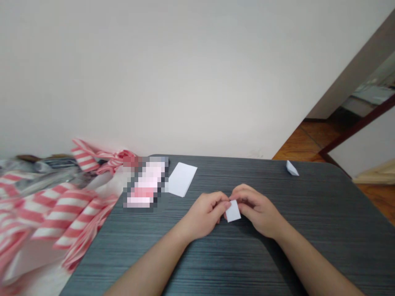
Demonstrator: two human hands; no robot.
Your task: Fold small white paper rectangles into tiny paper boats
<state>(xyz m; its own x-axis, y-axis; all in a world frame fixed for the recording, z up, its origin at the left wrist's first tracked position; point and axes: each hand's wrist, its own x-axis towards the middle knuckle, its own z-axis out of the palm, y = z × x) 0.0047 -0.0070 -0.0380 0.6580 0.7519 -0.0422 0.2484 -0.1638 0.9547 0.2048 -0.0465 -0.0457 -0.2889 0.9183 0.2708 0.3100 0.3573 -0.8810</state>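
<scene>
A small folded piece of white paper (pixel 233 212) is held just above the dark table, between my two hands. My left hand (pixel 208 213) pinches its upper left corner, thumb on the near face. From the other side my right hand (pixel 258 209) grips the upper right edge, its fingers curled behind the paper. The fingertips of both hands nearly meet at the top of the paper. Behind my left hand lies a stack of white paper sheets (pixel 182 179). At the far right of the table sits a small folded paper shape (pixel 291 168).
The dark wood-grain table (pixel 138 242) reaches back to a pale wall (pixel 197 78). A blurred-out, pink-and-white rectangular object (pixel 146 183) lies at its left edge. Red-and-white striped cloth (pixel 68 209) is heaped to the left. A doorway with wooden floor (pixel 296 142) shows at right.
</scene>
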